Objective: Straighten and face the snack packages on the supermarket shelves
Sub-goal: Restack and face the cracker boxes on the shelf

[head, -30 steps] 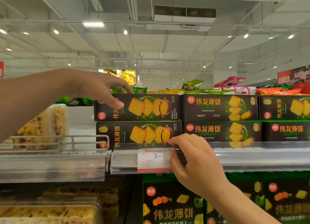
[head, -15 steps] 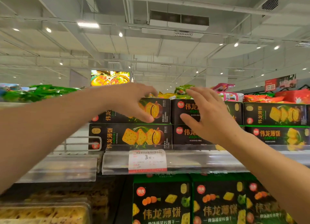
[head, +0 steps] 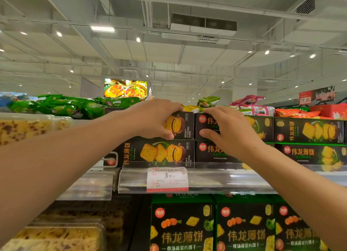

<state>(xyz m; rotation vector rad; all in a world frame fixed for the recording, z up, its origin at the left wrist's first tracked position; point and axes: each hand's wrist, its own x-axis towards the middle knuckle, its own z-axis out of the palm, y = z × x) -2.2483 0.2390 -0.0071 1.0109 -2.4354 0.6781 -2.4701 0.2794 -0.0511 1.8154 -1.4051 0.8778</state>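
Black cracker boxes with yellow print are stacked two high on the top shelf (head: 216,181). My left hand (head: 152,117) grips the upper left box (head: 183,125), fingers over its top edge and thumb on its front face. My right hand (head: 227,130) holds the upper box beside it (head: 262,127), fingers over the top and thumb on the front. The two boxes stand side by side, touching. Below them lie the lower left box (head: 159,152) and the lower right box (head: 214,153). Both hands hide much of the upper boxes' faces.
More of the same boxes (head: 308,130) continue to the right. Green snack bags (head: 62,105) and pink bags (head: 249,102) lie behind on top. A white price tag (head: 167,179) hangs on the shelf rail. Clear packs of yellow pastry (head: 24,128) sit left; green-black boxes (head: 182,228) fill the shelf below.
My right hand rose from the price tag rail to the upper right box and closed over its top. My left hand slid right along the upper left box.
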